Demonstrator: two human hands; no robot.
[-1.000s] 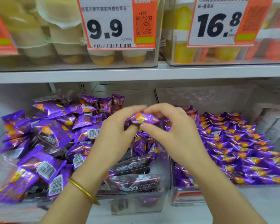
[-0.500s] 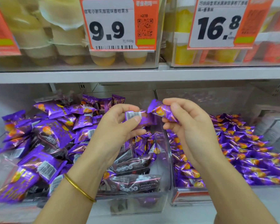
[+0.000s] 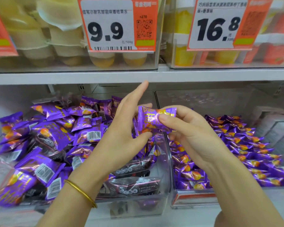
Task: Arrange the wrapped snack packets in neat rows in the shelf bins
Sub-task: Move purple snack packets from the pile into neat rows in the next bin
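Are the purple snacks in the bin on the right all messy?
No, the packets in the right bin lie in neat rows; the jumbled pile is in the left bin.

Tag 9.9 point(image 3: 108, 25): above L hand point(image 3: 121, 136); big blk "9.9", small "元/500g" under it; "+270" over QR code point(image 3: 144, 28) on orange strip; barcode point(image 3: 112, 48) along btm edge; top line Chinese, too blurred to read.
Tag 16.8 point(image 3: 216, 25): above R hand point(image 3: 192, 136); big "16.8", small "元" and "500g" beside; header txt blurred.
Held packet point(image 3: 154, 120): pinched in R hand; gold characters, not legible.
Loose packets point(image 3: 93, 135): left of L hand; white barcode patches, digits too small.
Dark packets point(image 3: 138, 187): below both hands; white print, illegible.
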